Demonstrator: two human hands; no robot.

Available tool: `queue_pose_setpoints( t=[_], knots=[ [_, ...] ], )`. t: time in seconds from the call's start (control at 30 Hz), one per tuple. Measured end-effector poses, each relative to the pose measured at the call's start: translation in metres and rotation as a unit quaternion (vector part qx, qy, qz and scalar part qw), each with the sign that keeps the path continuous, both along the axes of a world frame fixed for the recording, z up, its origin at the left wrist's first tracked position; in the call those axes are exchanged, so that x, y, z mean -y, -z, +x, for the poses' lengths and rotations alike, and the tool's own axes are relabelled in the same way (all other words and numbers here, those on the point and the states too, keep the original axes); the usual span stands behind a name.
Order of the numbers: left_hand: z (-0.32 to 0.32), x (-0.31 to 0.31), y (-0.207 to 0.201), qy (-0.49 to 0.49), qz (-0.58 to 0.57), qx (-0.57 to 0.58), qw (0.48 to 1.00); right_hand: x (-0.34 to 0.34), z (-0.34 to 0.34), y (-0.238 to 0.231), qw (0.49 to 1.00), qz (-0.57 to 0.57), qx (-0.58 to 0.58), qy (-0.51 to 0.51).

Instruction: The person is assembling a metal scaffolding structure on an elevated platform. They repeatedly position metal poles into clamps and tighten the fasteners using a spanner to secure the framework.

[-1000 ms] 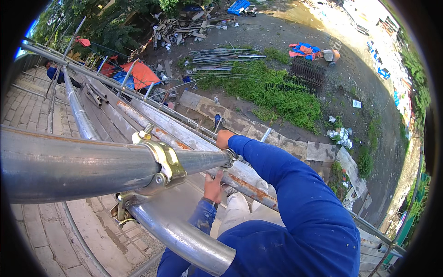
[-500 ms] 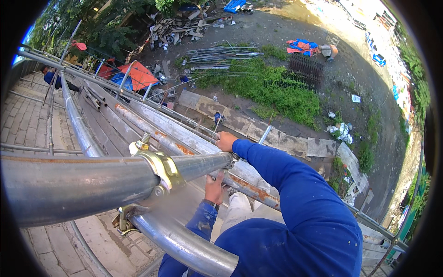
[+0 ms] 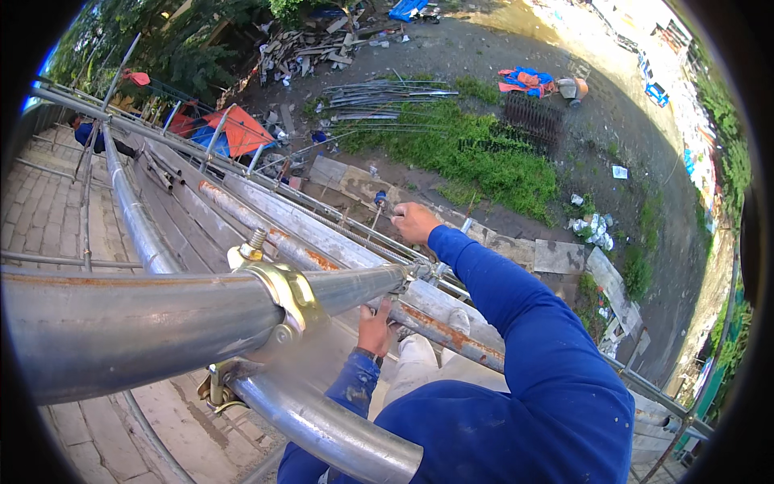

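My left hand, with a dark band at its wrist, is closed against the rusty scaffold pipe, just below a pipe joint. Its fingertips are partly hidden, so a small fitting there could be covered. Beyond the joint, my right hand is raised off the pipes with its fingers curled together; what they hold, if anything, is too small to make out. A thick grey scaffold pipe runs from the left edge to this joint. Around it sits a gold-coloured scaffold clamp with an upright bolt.
Below the clamp, a shiny pipe slants close to my body. Planks and more scaffold pipes lie ahead on the left, where another person is. Far below are ground boards, green weeds and a stack of pipes.
My right hand has come off the pipe joint and moved up and to the right, uncovering the joint. My left hand stays where it was on the rusty pipe.
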State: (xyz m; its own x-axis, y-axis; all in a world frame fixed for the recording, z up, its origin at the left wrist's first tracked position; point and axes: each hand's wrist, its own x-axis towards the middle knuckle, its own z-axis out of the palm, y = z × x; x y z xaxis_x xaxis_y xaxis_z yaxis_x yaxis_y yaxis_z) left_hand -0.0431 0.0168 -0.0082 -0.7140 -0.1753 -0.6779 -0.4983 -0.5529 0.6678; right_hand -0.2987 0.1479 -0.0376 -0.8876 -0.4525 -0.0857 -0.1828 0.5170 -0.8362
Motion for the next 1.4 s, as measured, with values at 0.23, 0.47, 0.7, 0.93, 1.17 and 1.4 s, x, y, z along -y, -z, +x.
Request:
queue_pose_setpoints(
  t=[0.23, 0.47, 0.7, 0.93, 1.17, 1.4],
  knots=[
    [-0.002, -0.001, -0.003, 0.017, -0.019, -0.002, 1.000, -0.108, 0.028, -0.056, 0.855, -0.402, 0.241, 0.224],
    [-0.003, -0.003, -0.008, -0.006, -0.016, 0.025, 1.000, -0.101, 0.114, -0.063, 0.888, -0.393, 0.125, 0.205],
    [0.003, 0.001, 0.007, -0.006, -0.026, -0.016, 1.000, -0.076, 0.126, -0.101, 0.977, -0.191, -0.050, 0.079],
    [0.000, -0.003, 0.003, -0.007, -0.043, -0.017, 0.999, -0.041, 0.106, -0.114, 0.987, -0.036, -0.154, 0.001],
    [-0.001, -0.006, -0.004, -0.013, -0.039, -0.006, 0.999, -0.060, 0.111, -0.115, 0.986, -0.095, -0.121, -0.058],
    [-0.001, -0.006, -0.006, -0.011, -0.026, -0.014, 1.000, -0.036, 0.106, -0.121, 0.986, -0.020, -0.152, -0.070]
  ],
)
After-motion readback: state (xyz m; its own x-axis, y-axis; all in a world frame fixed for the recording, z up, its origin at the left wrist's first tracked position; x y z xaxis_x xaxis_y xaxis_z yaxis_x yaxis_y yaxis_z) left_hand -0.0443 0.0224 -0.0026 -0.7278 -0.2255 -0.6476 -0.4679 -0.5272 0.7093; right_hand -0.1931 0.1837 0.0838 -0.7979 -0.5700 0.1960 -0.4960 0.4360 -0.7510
